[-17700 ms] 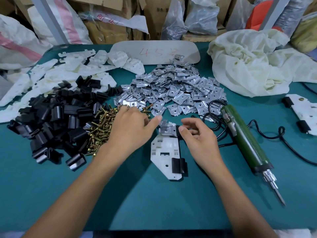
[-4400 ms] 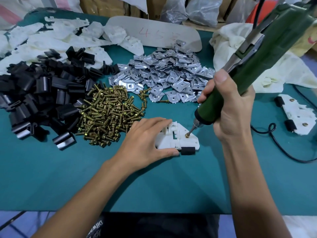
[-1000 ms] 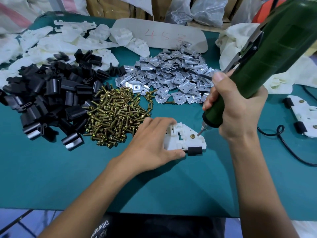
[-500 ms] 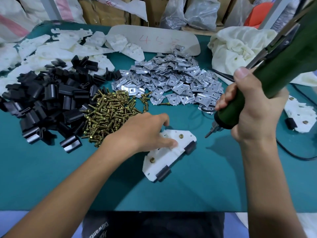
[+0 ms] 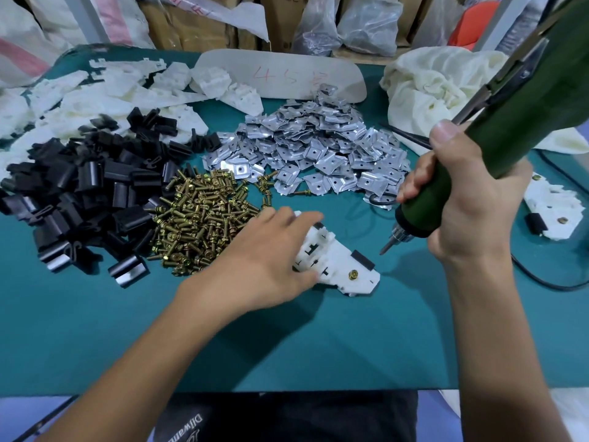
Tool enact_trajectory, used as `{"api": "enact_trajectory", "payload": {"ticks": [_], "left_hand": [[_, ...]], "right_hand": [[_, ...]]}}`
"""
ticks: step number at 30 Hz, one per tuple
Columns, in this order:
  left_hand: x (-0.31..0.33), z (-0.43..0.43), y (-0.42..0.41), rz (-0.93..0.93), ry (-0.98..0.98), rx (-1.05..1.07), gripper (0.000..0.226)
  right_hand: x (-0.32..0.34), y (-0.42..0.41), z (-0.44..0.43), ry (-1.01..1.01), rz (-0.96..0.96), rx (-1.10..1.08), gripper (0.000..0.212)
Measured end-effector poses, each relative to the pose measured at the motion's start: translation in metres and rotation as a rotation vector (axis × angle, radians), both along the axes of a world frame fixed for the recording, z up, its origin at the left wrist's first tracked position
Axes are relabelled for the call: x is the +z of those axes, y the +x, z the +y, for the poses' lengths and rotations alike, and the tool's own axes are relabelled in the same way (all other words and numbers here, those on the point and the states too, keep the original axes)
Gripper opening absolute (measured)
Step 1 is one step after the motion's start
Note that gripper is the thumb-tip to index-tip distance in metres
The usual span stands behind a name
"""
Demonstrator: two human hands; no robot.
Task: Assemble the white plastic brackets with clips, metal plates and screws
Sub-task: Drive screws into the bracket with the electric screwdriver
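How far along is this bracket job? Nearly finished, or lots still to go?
Done: one finished bracket lies at the far right. In hand: the left hand presses a bracket with a clip and one screw already in; the right hand holds the screwdriver, bit just off it. Left: big piles of loose brackets, loose clips, plates and loose screws, so most remains.

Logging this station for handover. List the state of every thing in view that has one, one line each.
White plastic bracket with black clip, lying flat, one brass screw seated.
Left hand, laid on that bracket, fingers spread.
Green electric screwdriver, raised, bit clear of bracket.
Right hand, grips the screwdriver.
Second white bracket, far right, untouched, screws fitted.
Brass screw pile, loose, beside left hand.
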State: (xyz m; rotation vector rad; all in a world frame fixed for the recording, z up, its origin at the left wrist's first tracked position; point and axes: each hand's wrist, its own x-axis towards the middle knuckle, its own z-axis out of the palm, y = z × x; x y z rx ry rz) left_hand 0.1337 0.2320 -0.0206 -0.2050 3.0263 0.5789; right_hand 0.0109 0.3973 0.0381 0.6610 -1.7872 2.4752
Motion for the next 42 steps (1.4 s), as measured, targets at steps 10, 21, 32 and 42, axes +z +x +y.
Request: {"api": "enact_trajectory", "payload": {"ticks": [10,21,32,42], "left_hand": [[-0.005,-0.019,-0.038,-0.157,-0.109,-0.242,0.097],[-0.051,0.001,-0.002,0.150,0.045,0.049,0.100],[-0.060,0.002,-0.002,0.180,0.064,0.048,0.101],[-0.060,0.003,-0.002,0.173,0.069,0.055,0.099]], "right_hand": [[-0.002,0.000,0.001,0.009,-0.017,0.004,0.022],[-0.012,-0.007,-0.018,-0.040,-0.042,0.024,0.018],[-0.023,-0.009,-0.029,-0.001,-0.058,0.031,0.021],[-0.025,-0.008,-0.032,0.058,0.025,0.025,0.024]]}}
